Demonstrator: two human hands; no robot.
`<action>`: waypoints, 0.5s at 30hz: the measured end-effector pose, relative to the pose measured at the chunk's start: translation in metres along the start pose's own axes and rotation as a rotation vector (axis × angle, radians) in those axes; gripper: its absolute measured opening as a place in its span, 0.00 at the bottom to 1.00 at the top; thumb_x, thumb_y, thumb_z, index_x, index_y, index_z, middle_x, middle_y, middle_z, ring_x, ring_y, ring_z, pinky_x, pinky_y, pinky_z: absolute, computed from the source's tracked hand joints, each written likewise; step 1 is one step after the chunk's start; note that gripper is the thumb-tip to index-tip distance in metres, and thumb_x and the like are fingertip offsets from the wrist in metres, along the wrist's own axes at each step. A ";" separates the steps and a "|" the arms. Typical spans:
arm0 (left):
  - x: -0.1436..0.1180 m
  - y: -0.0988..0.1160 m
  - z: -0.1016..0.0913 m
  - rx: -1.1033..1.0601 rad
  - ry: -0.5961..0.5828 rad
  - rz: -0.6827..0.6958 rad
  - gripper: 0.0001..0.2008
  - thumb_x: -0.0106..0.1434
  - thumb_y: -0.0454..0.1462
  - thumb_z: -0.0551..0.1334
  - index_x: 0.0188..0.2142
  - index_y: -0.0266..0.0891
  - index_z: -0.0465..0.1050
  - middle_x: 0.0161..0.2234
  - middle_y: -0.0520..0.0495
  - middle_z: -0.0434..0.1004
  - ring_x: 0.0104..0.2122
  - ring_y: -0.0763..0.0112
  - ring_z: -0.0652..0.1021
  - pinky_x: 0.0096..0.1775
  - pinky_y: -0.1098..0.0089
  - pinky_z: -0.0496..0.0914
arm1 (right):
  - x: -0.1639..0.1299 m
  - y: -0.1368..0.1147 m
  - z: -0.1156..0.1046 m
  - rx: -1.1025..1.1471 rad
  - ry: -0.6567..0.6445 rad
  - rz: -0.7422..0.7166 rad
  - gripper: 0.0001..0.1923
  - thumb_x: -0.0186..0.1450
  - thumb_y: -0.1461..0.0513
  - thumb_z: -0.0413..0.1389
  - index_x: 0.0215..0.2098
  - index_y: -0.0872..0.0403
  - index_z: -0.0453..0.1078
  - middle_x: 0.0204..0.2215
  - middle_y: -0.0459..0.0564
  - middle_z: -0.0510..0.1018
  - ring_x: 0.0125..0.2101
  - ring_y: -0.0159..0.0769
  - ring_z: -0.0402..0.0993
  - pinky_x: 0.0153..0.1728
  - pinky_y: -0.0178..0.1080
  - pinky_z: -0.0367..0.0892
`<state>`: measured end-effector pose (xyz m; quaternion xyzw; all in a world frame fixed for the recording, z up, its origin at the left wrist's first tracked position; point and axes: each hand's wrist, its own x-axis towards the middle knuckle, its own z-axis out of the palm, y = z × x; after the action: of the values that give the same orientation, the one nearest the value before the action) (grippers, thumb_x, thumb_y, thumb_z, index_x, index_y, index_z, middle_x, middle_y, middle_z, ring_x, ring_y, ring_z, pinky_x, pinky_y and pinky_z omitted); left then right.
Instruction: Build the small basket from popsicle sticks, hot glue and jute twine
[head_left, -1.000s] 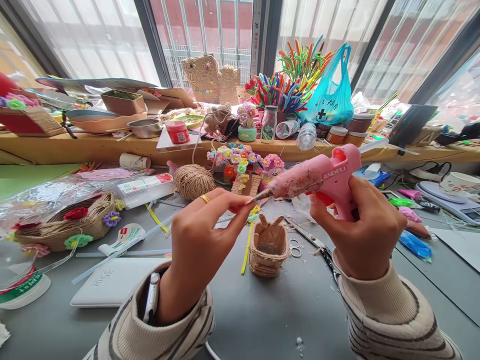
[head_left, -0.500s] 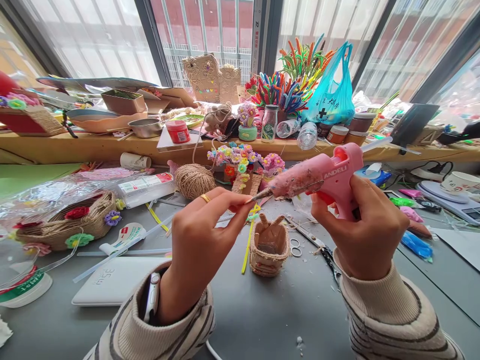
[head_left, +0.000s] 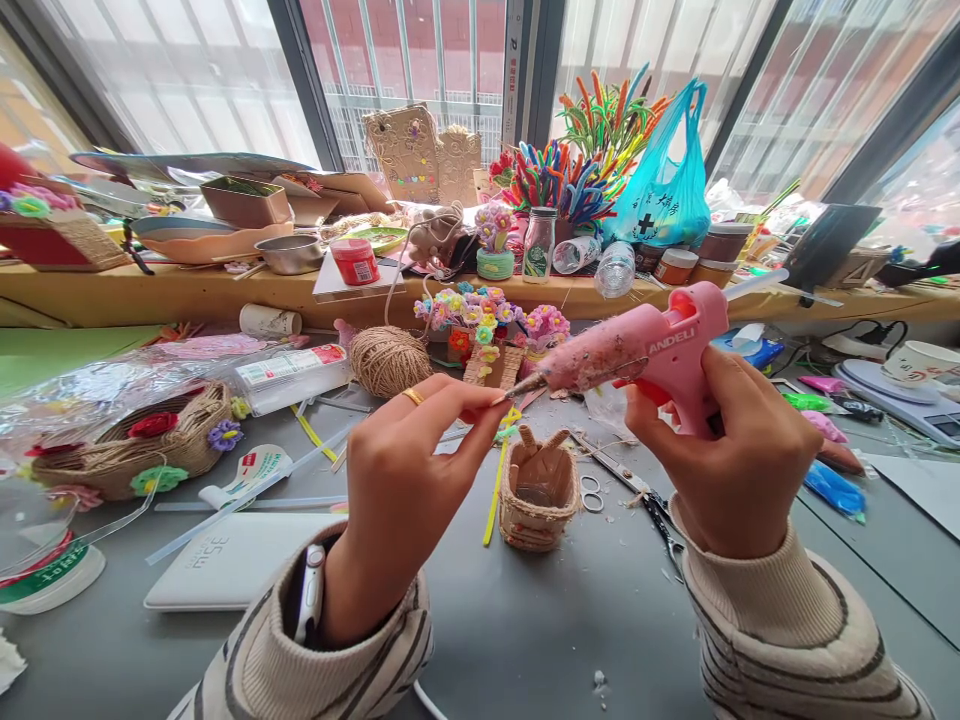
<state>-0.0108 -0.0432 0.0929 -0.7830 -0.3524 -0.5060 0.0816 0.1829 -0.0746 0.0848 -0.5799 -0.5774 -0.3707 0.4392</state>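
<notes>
My right hand (head_left: 731,445) is wrapped around the handle of a pink hot glue gun (head_left: 600,352), whose nozzle points left. Thumb and forefinger of my left hand (head_left: 420,470) are pinched together right at the nozzle tip; whatever is between them is too small to make out. Below the nozzle, a small twine-trimmed basket (head_left: 536,500) stands upright on the grey table, with twine-wrapped pieces sticking up at its back. A yellow strip (head_left: 493,495) lies just left of it. Small scissors (head_left: 592,493) lie to its right.
Left on the table are a white power bank (head_left: 225,565), clear glue sticks (head_left: 255,492) and a twine basket with flowers (head_left: 135,455). A twine ball (head_left: 390,362) sits behind my left hand. Larger black-handled scissors (head_left: 660,515) lie near my right wrist. Jars and pipe cleaners (head_left: 562,190) line the sill.
Both hands and the glue gun have shifted very slightly to the right. The nozzle stays at my left fingertips, and the basket has not moved.
</notes>
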 end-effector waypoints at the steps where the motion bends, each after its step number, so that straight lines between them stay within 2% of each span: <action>1: 0.000 0.000 0.000 0.001 0.001 0.001 0.02 0.55 0.33 0.62 0.28 0.40 0.70 0.23 0.55 0.73 0.24 0.77 0.73 0.29 0.75 0.67 | 0.000 0.000 0.000 0.000 0.001 0.000 0.09 0.54 0.59 0.54 0.29 0.58 0.68 0.20 0.49 0.68 0.21 0.32 0.62 0.21 0.35 0.57; 8: 0.000 0.000 0.000 -0.003 -0.005 0.006 0.02 0.54 0.33 0.63 0.29 0.38 0.71 0.24 0.55 0.74 0.24 0.79 0.73 0.30 0.76 0.66 | 0.001 -0.001 -0.002 0.001 -0.002 -0.009 0.09 0.54 0.61 0.55 0.29 0.61 0.68 0.20 0.49 0.68 0.20 0.30 0.60 0.20 0.35 0.54; 15: 0.000 0.000 0.000 0.002 -0.006 -0.005 0.01 0.55 0.33 0.62 0.29 0.39 0.71 0.23 0.55 0.74 0.24 0.78 0.73 0.29 0.75 0.66 | 0.001 0.000 -0.002 0.005 0.000 0.000 0.07 0.53 0.61 0.55 0.28 0.58 0.68 0.19 0.47 0.67 0.20 0.30 0.59 0.20 0.34 0.54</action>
<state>-0.0109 -0.0433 0.0928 -0.7836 -0.3550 -0.5035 0.0803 0.1830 -0.0766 0.0866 -0.5788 -0.5782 -0.3692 0.4409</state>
